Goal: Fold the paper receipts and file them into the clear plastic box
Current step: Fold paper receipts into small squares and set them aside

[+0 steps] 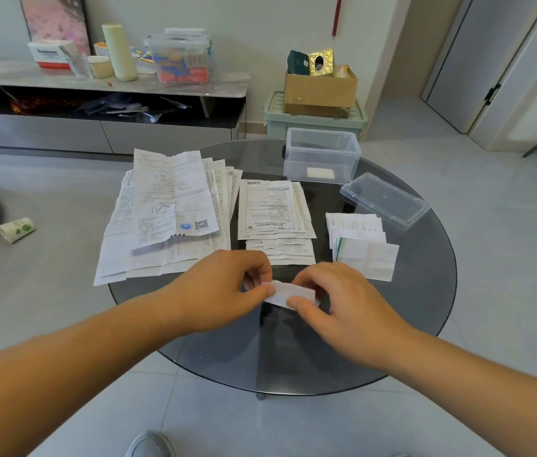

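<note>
A small folded white receipt is held just above the round glass table, near its front middle. My left hand pinches its left end and my right hand pinches its right end. The clear plastic box stands open at the table's far side with one folded white paper on its bottom. Its clear lid lies to the right of it. Unfolded receipts lie in three groups: a big pile at left, a middle pile, and a small pile at right.
Behind the table, a cardboard box sits on a green storage bin. A low cabinet at the back left carries a lidded plastic container and other items. A crumpled packet lies on the tiled floor at left.
</note>
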`<state>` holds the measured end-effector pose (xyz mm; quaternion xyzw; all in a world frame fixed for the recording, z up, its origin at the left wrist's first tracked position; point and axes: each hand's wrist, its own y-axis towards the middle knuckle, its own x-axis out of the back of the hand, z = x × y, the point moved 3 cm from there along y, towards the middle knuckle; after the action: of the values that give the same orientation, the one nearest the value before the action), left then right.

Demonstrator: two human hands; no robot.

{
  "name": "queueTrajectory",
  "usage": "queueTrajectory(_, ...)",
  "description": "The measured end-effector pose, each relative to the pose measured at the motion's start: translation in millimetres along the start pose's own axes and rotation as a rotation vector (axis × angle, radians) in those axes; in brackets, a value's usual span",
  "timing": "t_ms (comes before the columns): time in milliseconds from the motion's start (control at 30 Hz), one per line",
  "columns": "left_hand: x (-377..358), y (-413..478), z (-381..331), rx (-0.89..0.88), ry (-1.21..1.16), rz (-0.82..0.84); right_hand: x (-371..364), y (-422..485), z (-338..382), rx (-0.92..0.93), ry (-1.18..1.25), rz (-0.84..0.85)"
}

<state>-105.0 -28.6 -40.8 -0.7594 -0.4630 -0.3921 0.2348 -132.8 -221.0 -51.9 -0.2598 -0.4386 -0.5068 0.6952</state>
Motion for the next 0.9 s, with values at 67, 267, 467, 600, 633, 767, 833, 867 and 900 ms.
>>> queueTrajectory(67,-3.5,1.5,-1.2,0.002,0.034,-0.002,1.0,0.6,-3.2,-0.05,0.044,-0.003)
queueTrajectory(267,-13.3,11.6,-4.6,0.067,0.053,0.024,2.3,4.8,-8.7,-0.17,0.049,0.044)
queueTrajectory(467,-13.3,12.2,-6.1,0.016,0.097,0.101,2.9,6.1,-9.1,-0.177,0.049,0.125)
queueTrajectory(600,-7.5,11.7,-8.7,0.035,0.064,0.167,6.6,8.2,-11.2,-0.195,0.073,0.163)
queueTrajectory(633,-6.1,11.9,-9.5,0.04,0.058,0.173,7.6,8.4,-11.2,-0.197,0.075,0.174)
queueTrajectory(767,-5.0,13.4,-10.9,0.082,0.057,0.19,11.3,8.3,-10.5,-0.21,0.074,0.215)
queueTrajectory(833,-5.3,13.1,-10.8,0.104,0.051,0.188,12.8,8.4,-10.2,-0.204,0.07,0.225)
queueTrajectory(867,-5.5,12.9,-11.1,0.11,0.046,0.186,13.6,8.4,-10.1,-0.194,0.067,0.227)
queueTrajectory(900,-5.9,12.7,-11.5,0.113,0.041,0.182,13.8,8.2,-9.9,-0.179,0.064,0.23)
